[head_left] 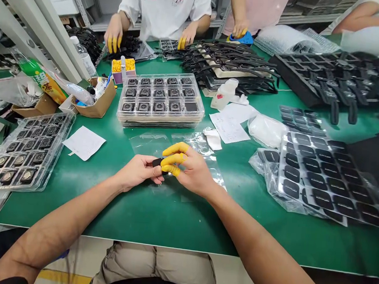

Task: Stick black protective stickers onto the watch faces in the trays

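Over the middle of the table, my left hand (139, 171) pinches a small black smartwatch body (157, 162) between thumb and fingers. My right hand (194, 170), with yellow finger cots on several fingers, closes on its right side and hides much of it. Clear plastic film (204, 149) lies flat under and behind my hands. Just beyond is a stack of clear trays (160, 122) with black watch bodies in the top one; its front right pocket holds none. Another tray of watch bodies (30, 150) lies to the left.
Sheets of black rounded stickers (327, 174) lie at right, paper slips (230, 128) behind my right hand. A cardboard box (98, 101) and a box of yellow finger cots (123, 68) stand at back left. Across the table, a co-worker's gloved-finger hands (114, 34) handle black straps (232, 59).
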`<action>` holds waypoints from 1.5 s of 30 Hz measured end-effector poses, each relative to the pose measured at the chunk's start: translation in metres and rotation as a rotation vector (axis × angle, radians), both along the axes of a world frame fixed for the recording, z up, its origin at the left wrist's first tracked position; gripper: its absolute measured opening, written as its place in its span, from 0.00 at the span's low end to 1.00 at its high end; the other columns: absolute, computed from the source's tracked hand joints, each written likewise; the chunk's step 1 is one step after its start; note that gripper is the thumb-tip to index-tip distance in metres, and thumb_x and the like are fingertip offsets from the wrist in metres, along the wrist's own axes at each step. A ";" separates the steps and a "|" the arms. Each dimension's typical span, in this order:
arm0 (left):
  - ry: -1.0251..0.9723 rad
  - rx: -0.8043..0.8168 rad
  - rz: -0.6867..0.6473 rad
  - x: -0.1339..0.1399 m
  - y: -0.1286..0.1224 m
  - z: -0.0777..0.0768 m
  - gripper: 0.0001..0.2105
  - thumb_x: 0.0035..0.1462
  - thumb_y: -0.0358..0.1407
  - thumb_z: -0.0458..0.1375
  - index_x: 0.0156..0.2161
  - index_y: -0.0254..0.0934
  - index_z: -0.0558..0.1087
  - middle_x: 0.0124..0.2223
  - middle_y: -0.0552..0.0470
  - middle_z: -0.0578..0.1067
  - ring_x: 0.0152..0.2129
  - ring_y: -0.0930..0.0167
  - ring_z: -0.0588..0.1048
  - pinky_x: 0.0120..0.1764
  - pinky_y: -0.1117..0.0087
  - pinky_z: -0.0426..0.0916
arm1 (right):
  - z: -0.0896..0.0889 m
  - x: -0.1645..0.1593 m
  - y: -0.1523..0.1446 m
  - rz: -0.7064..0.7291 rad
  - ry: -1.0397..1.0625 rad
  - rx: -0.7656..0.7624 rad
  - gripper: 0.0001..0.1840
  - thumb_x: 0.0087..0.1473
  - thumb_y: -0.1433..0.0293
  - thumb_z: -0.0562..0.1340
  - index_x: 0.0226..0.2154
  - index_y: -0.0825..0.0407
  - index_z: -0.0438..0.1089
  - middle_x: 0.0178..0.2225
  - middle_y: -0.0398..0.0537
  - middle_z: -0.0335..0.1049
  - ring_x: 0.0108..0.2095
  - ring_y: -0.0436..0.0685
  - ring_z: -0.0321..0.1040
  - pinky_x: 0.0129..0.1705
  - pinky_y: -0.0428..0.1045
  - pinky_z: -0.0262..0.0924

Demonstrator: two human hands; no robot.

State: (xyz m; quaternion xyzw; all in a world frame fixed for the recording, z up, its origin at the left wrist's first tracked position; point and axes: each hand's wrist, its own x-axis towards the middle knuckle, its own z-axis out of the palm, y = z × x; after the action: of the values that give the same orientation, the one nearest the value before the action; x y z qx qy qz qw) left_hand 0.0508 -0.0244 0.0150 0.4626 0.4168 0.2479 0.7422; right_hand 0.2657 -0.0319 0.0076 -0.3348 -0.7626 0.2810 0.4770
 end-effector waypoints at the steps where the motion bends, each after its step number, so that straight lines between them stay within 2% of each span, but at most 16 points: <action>1: -0.014 0.000 0.007 -0.001 0.002 0.001 0.33 0.44 0.57 0.78 0.45 0.33 0.79 0.30 0.51 0.81 0.24 0.73 0.80 0.31 0.73 0.76 | -0.001 0.003 0.002 -0.029 0.046 -0.067 0.12 0.69 0.59 0.64 0.35 0.45 0.77 0.41 0.49 0.78 0.41 0.58 0.75 0.42 0.56 0.74; 4: -0.024 0.076 0.119 -0.009 0.007 0.003 0.34 0.50 0.55 0.76 0.55 0.38 0.74 0.31 0.55 0.80 0.23 0.74 0.79 0.31 0.73 0.76 | -0.002 0.021 0.012 -0.217 0.004 -0.310 0.19 0.68 0.51 0.62 0.33 0.47 0.74 0.35 0.46 0.74 0.34 0.56 0.70 0.36 0.54 0.69; 7: 0.035 0.176 0.246 -0.019 0.012 0.001 0.31 0.49 0.52 0.78 0.51 0.38 0.74 0.35 0.54 0.80 0.25 0.74 0.80 0.32 0.72 0.77 | -0.004 0.039 0.020 -0.446 -0.442 -0.375 0.16 0.61 0.53 0.68 0.31 0.48 0.76 0.38 0.49 0.72 0.38 0.60 0.71 0.41 0.56 0.68; 9: 0.062 0.195 0.260 -0.024 0.015 -0.002 0.31 0.46 0.47 0.80 0.51 0.38 0.75 0.39 0.53 0.81 0.29 0.73 0.81 0.35 0.71 0.78 | -0.006 0.046 0.025 -0.601 -0.621 -0.327 0.14 0.60 0.55 0.69 0.41 0.47 0.79 0.45 0.52 0.74 0.45 0.64 0.73 0.46 0.58 0.68; 12: 0.081 0.208 0.230 -0.026 0.014 -0.007 0.34 0.39 0.39 0.83 0.53 0.39 0.77 0.40 0.53 0.82 0.32 0.72 0.81 0.39 0.71 0.78 | -0.008 0.058 0.037 -0.857 -0.678 -0.270 0.24 0.62 0.58 0.67 0.57 0.52 0.75 0.54 0.60 0.73 0.55 0.71 0.71 0.56 0.62 0.66; 14: 0.111 0.226 0.208 -0.025 0.011 -0.008 0.35 0.40 0.38 0.82 0.54 0.39 0.77 0.36 0.53 0.83 0.30 0.71 0.81 0.38 0.70 0.77 | -0.010 0.071 0.046 -0.950 -0.759 -0.346 0.21 0.62 0.64 0.65 0.54 0.55 0.77 0.52 0.64 0.74 0.56 0.74 0.71 0.57 0.64 0.66; 16: 0.139 0.254 0.197 -0.023 0.009 -0.009 0.34 0.43 0.39 0.81 0.56 0.39 0.77 0.33 0.53 0.83 0.29 0.70 0.82 0.35 0.70 0.76 | -0.011 0.085 0.050 -0.975 -0.799 -0.445 0.16 0.61 0.66 0.64 0.47 0.55 0.80 0.45 0.63 0.76 0.51 0.74 0.73 0.54 0.64 0.67; 18: 0.154 0.277 0.196 -0.022 0.007 -0.010 0.32 0.44 0.41 0.80 0.56 0.40 0.78 0.34 0.52 0.84 0.30 0.67 0.84 0.36 0.69 0.77 | -0.008 0.090 0.047 -0.982 -0.698 -0.430 0.13 0.61 0.65 0.63 0.42 0.52 0.81 0.38 0.58 0.77 0.44 0.70 0.76 0.50 0.63 0.69; 20: 0.152 0.272 0.188 -0.022 0.006 -0.011 0.32 0.44 0.41 0.80 0.55 0.39 0.78 0.36 0.50 0.85 0.32 0.64 0.85 0.37 0.67 0.79 | -0.004 0.079 0.036 -0.852 -0.503 -0.285 0.13 0.62 0.62 0.64 0.42 0.50 0.81 0.38 0.54 0.79 0.41 0.66 0.76 0.48 0.62 0.71; 23: 0.106 0.242 0.163 -0.022 0.006 -0.014 0.32 0.43 0.38 0.79 0.55 0.39 0.78 0.39 0.49 0.86 0.36 0.63 0.87 0.41 0.65 0.80 | 0.002 0.033 0.018 -0.360 -0.304 -0.031 0.09 0.65 0.61 0.67 0.44 0.43 0.82 0.43 0.49 0.81 0.42 0.60 0.78 0.47 0.57 0.74; 25: 0.075 0.245 0.157 -0.022 0.006 -0.015 0.30 0.43 0.36 0.78 0.53 0.39 0.79 0.40 0.49 0.87 0.37 0.63 0.87 0.43 0.65 0.81 | 0.001 -0.002 0.011 -0.152 -0.295 0.096 0.08 0.68 0.65 0.66 0.45 0.41 0.82 0.41 0.47 0.81 0.39 0.56 0.78 0.42 0.53 0.74; 29: 0.072 0.221 0.183 -0.021 0.006 -0.015 0.29 0.42 0.34 0.78 0.52 0.37 0.79 0.37 0.50 0.86 0.35 0.63 0.87 0.40 0.65 0.81 | -0.008 -0.035 0.011 -0.245 -0.357 0.230 0.07 0.67 0.69 0.66 0.42 0.44 0.82 0.38 0.48 0.79 0.36 0.56 0.74 0.37 0.52 0.72; 33: 0.119 0.261 0.164 -0.020 0.005 -0.014 0.26 0.42 0.31 0.75 0.50 0.36 0.80 0.38 0.50 0.86 0.34 0.64 0.86 0.39 0.66 0.80 | -0.012 -0.031 0.012 -0.156 -0.369 0.219 0.09 0.65 0.73 0.66 0.39 0.42 0.82 0.36 0.46 0.78 0.35 0.56 0.72 0.35 0.52 0.69; 37: 0.113 0.211 0.206 -0.018 0.004 -0.014 0.28 0.42 0.34 0.77 0.51 0.36 0.80 0.36 0.51 0.86 0.33 0.65 0.86 0.38 0.67 0.80 | -0.014 -0.030 0.012 -0.241 -0.316 0.199 0.01 0.65 0.68 0.70 0.39 0.45 0.81 0.34 0.47 0.78 0.34 0.57 0.70 0.36 0.54 0.67; 41: 0.153 0.223 0.207 -0.017 0.004 -0.012 0.26 0.41 0.31 0.76 0.49 0.36 0.80 0.37 0.51 0.87 0.35 0.64 0.86 0.40 0.67 0.81 | -0.017 -0.032 0.016 -0.205 -0.290 0.198 0.05 0.67 0.66 0.67 0.38 0.46 0.80 0.34 0.48 0.78 0.35 0.57 0.70 0.36 0.54 0.67; 45: 0.177 0.195 0.249 -0.017 0.003 -0.011 0.28 0.42 0.36 0.78 0.51 0.37 0.80 0.37 0.48 0.87 0.35 0.61 0.87 0.40 0.63 0.82 | -0.015 -0.025 0.016 -0.492 -0.350 0.015 0.11 0.68 0.61 0.65 0.35 0.44 0.81 0.34 0.49 0.79 0.37 0.61 0.72 0.40 0.58 0.69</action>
State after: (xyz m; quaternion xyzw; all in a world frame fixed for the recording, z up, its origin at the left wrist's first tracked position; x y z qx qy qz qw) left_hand 0.0335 -0.0212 0.0037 0.4972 0.5084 0.3356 0.6178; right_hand 0.2402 -0.0156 -0.0071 -0.5492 -0.7312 0.0897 0.3946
